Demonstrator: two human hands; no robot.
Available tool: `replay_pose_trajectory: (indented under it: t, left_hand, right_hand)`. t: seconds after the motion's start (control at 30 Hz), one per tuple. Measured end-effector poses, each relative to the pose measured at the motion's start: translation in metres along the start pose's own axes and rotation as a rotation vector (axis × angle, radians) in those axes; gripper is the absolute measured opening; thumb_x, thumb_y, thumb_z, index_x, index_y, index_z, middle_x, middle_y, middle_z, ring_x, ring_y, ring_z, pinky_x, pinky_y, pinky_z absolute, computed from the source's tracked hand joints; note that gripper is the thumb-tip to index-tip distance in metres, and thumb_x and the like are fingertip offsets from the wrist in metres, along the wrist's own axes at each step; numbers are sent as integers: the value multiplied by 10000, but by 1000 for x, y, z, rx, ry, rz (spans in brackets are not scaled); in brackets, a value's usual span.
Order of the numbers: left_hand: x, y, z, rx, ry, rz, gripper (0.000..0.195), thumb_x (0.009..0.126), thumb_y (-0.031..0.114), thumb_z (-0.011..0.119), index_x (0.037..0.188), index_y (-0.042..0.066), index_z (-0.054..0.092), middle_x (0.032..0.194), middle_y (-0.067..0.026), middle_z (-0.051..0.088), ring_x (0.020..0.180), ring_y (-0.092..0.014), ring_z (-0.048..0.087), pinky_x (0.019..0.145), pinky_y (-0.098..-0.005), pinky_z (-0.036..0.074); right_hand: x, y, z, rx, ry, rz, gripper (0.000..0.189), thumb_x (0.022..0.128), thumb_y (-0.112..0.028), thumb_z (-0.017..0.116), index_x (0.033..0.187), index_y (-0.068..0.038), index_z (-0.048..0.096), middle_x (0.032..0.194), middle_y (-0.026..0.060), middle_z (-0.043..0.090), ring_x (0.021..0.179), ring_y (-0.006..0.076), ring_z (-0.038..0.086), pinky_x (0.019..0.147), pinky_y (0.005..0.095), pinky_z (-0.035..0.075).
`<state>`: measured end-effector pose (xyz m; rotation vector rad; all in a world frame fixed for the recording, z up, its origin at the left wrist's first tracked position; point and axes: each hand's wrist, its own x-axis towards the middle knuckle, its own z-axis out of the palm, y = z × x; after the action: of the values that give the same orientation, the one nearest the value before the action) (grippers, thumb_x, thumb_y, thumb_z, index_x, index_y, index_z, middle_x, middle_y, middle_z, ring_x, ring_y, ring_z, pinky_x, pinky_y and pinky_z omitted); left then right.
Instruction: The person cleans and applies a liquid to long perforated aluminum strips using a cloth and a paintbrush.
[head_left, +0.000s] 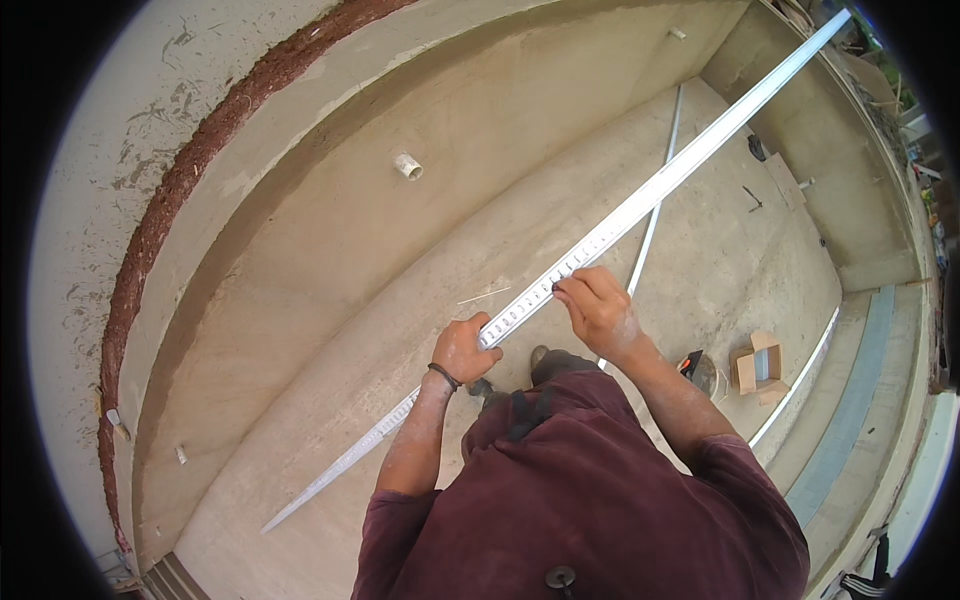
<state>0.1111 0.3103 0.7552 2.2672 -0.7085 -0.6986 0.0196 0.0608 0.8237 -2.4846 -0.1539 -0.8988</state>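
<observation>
A long, straight white-silver metal strip (651, 186) slants from my lap up to the top right, with a row of slots along its near part. My left hand (463, 349), with a dark band at the wrist, is closed around its near end. My right hand (598, 309) touches the slotted part, thumb and forefinger pinched on a small dark piece (556, 286) that is mostly hidden. Beneath my left forearm, another long slotted strip (352, 456) lies on the floor.
A plastered wall with a pipe stub (409, 166) rises at the left. On the concrete floor lie a thin pale strip (645, 251), an open cardboard box (756, 369), an orange-and-black tool (690, 364) and a dark tool (752, 198). A tiled ledge (847, 405) runs along the right.
</observation>
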Motion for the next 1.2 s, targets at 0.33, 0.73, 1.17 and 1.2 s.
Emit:
replay_pose_trajectory:
  t: [0.33, 0.73, 1.17, 1.2]
  left_hand:
    - [-11, 10, 2, 65, 132, 85, 330, 770, 202, 757, 1015, 34, 613, 849, -261, 723, 825, -483, 712, 743, -567, 558]
    - [-34, -9, -11, 78, 92, 190, 332, 763, 171, 753, 1021, -1, 633, 840, -270, 727, 797, -472, 723, 727, -539, 577]
    - [-65, -45, -38, 34, 21, 226, 334, 778, 201, 749, 999, -4, 606, 835, -297, 714, 811, -503, 711, 739, -588, 559]
    - [-61, -36, -43, 33, 18, 233, 337, 775, 200, 751, 1004, -2, 608, 837, -298, 715, 812, -503, 712, 741, -586, 561]
  right_hand:
    - [4, -27, 23, -159, 80, 106, 77, 852, 12, 732, 897, 8, 670, 867, 131, 603, 824, 323, 635, 744, 417, 545]
    - [14, -78, 50, -269, 249, 233, 79, 917, -31, 731, 930, 0, 659, 859, 160, 621, 794, 364, 634, 702, 445, 540]
    - [21, -95, 47, -337, 152, 226, 94, 900, -44, 751, 904, -3, 666, 827, 145, 588, 797, 340, 632, 707, 425, 533]
    - [29, -87, 41, -405, 201, 271, 89, 896, -40, 750, 905, -2, 670, 826, 144, 587, 795, 340, 631, 706, 424, 532]
